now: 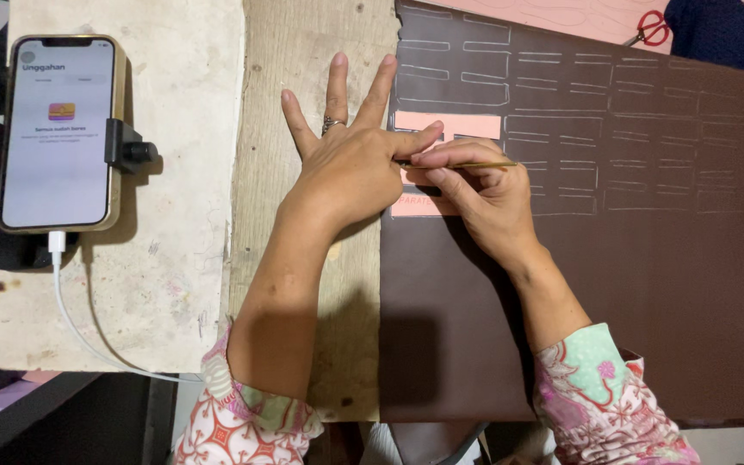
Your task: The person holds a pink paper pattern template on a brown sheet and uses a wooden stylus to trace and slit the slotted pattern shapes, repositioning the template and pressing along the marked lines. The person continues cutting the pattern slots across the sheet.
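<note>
1. My left hand [350, 164], fingers spread, presses the pink template [449, 127] flat on the brown sheet [630, 258].
2. My right hand [480, 185] pinches a pencil [475, 164], tracing the template's edge.
3. Judged next: a steady template; a continuous line.

- light is bright and warm, comes from above, slightly far side
- forearms throw soft dark shadows toward the near edge, onto the wooden board [320, 69] and the brown sheet [647, 258]
- phone screen [58, 129] glows, mildly washed out
- left dark corner underexposed
- centre sharp, edges slightly soft, mild wide-angle bend
</note>
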